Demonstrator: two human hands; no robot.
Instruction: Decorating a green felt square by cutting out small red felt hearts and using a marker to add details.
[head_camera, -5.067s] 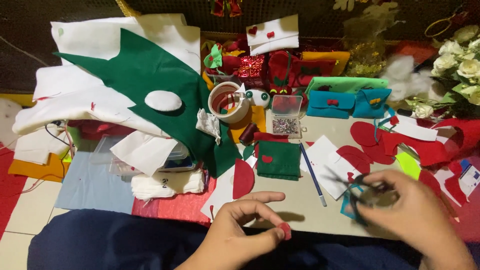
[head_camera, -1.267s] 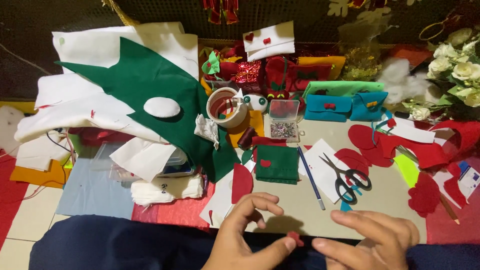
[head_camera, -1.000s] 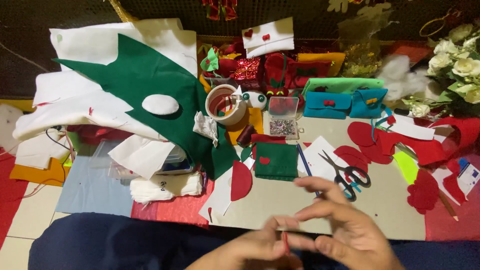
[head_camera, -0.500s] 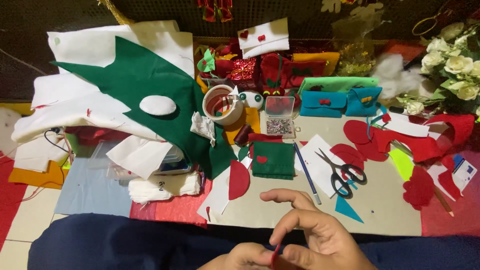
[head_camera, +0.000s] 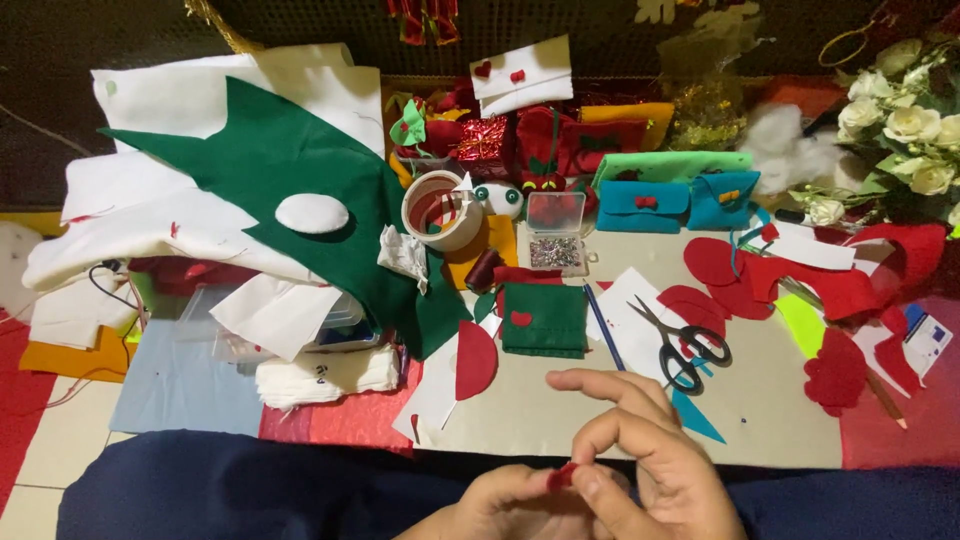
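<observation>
Pinched between both hands (head_camera: 610, 480), tiny red felt piece (head_camera: 562, 476), mostly hidden.

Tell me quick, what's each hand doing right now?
Left hand: pinched on a small red felt piece.
Right hand: fingers curled, pinching the same piece.

Two hands are meeting at the near edge, left hand (head_camera: 500, 500) touching right hand (head_camera: 650, 475), a small felt scrap (head_camera: 562, 476) sitting between their fingertips. Scissors (head_camera: 680, 340) are lying just beyond the right hand. A folded felt pouch (head_camera: 543, 320) is lying left of the scissors. Behind the pouch, a bead box (head_camera: 556, 232) is sitting beside a tape roll (head_camera: 440, 210). A large felt sheet (head_camera: 290, 190) is spreading across the far left.
</observation>
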